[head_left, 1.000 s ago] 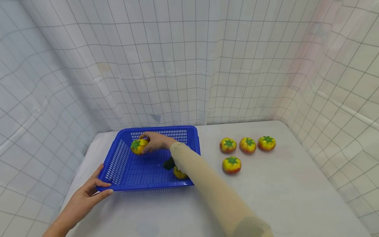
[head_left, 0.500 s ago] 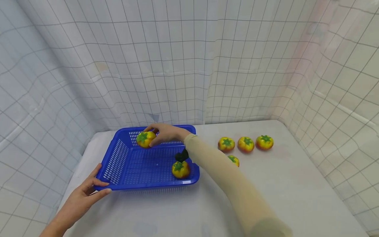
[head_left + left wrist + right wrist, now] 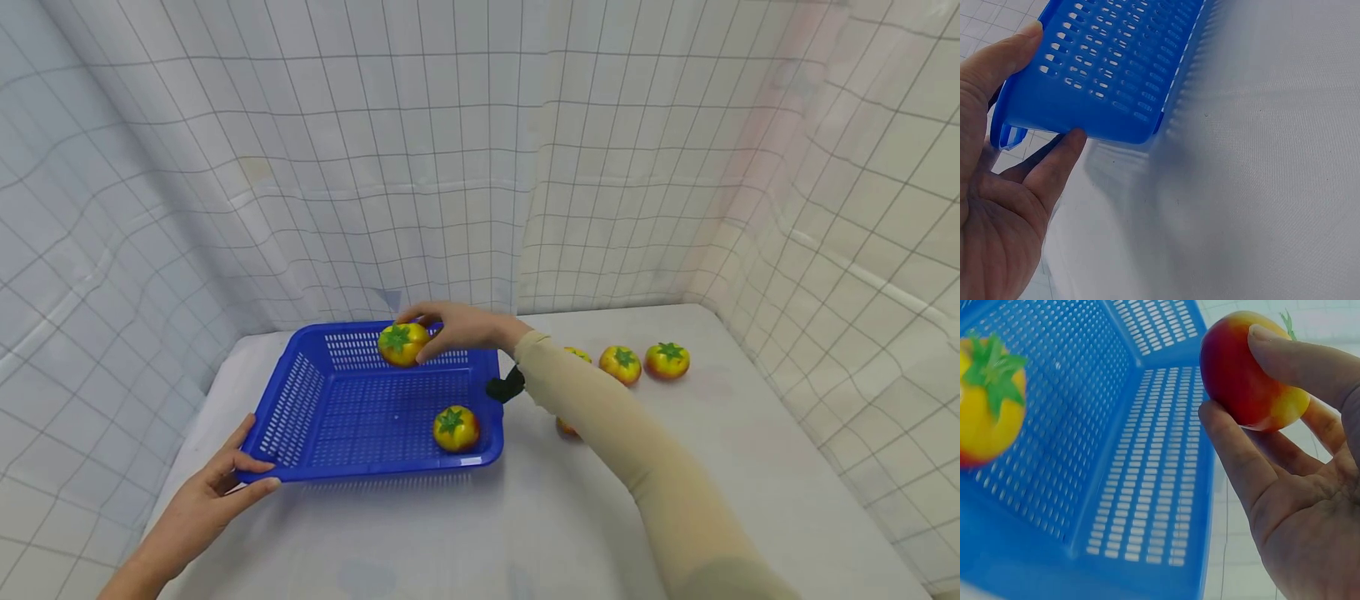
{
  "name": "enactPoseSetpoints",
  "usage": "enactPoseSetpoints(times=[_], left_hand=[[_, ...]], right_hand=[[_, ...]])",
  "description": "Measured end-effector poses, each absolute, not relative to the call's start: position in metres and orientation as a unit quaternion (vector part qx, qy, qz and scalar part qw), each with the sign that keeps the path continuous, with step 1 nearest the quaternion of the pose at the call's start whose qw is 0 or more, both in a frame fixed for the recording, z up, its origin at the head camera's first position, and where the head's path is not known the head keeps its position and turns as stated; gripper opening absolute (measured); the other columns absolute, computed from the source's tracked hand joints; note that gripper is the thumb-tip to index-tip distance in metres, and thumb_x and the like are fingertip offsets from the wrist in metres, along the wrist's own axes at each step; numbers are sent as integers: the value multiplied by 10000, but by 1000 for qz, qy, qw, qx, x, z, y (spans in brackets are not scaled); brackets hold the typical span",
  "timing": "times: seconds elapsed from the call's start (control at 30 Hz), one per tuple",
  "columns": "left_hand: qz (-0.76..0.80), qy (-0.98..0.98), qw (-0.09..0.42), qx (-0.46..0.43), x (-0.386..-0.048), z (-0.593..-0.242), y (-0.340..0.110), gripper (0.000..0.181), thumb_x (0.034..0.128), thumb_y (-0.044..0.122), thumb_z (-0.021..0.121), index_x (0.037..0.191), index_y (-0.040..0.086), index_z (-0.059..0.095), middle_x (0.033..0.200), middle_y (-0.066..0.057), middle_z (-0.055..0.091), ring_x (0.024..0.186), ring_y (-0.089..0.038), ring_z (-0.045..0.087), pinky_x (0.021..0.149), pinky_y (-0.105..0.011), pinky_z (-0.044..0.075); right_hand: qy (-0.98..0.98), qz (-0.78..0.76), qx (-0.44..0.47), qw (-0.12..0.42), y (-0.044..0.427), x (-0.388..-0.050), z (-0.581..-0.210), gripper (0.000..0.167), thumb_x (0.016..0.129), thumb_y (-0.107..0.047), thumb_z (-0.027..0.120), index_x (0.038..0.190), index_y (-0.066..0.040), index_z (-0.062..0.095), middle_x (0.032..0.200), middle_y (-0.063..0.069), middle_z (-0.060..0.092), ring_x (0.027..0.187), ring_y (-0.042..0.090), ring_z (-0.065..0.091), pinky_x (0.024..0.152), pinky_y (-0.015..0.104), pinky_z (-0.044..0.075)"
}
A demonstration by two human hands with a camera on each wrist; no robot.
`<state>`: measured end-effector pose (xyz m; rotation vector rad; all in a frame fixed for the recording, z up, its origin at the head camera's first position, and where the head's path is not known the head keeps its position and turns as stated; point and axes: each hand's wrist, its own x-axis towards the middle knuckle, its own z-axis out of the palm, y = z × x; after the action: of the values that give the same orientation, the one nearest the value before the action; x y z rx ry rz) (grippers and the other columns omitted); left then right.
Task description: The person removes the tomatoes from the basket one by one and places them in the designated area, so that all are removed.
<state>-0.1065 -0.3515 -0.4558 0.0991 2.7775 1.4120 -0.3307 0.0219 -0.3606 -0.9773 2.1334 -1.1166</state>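
Bench (image 3: 750,467): carries basket (image 3: 375,421) and four loose fruits (image 3: 667,362), two partly hidden by right sleeve (image 3: 645,450). Work judged partway: single stowed fruit (image 3: 457,432) lies in basket's near right corner, four outside, one in transit. Left hand (image 3: 198,504): grips basket's near left corner. Right hand (image 3: 467,327): pinches held fruit (image 3: 407,347) near far rim. Held fruit: left of palm, above basket floor.
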Motion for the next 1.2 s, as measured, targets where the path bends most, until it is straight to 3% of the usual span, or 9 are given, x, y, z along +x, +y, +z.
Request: enactPoseSetpoints(times=[0.3,0.73,1.2], left_hand=[[455,890,11,37,-108,-456,-352,225,1010,240,683,1108,40,649,1718,10,21,1342,-644,350,834,-52,435],[452,891,24,22,-108,-456,-351,267,1003,269,693,1124,34,652,1717,-46,6,1348,-651,340,807,-69,455],[440,897,20,20,-109,-459,-353,260,1009,282,683,1127,52,655,1716,7,9,1335,-641,373,794,-80,467]], right_hand=[[796,-418,-347,267,69,-334,-363,637,890,-264,788,1461,-319,510,1491,-5,487,1331,222,484,1069,469,440],[796,-435,-318,275,125,-331,-361,598,903,-255,777,1436,-357,525,1467,-9,483,1210,228,599,961,429,523],[817,-413,-310,258,166,-328,-360,605,899,-280,792,1429,-390,522,1444,-46,503,1264,229,544,1046,473,454]])
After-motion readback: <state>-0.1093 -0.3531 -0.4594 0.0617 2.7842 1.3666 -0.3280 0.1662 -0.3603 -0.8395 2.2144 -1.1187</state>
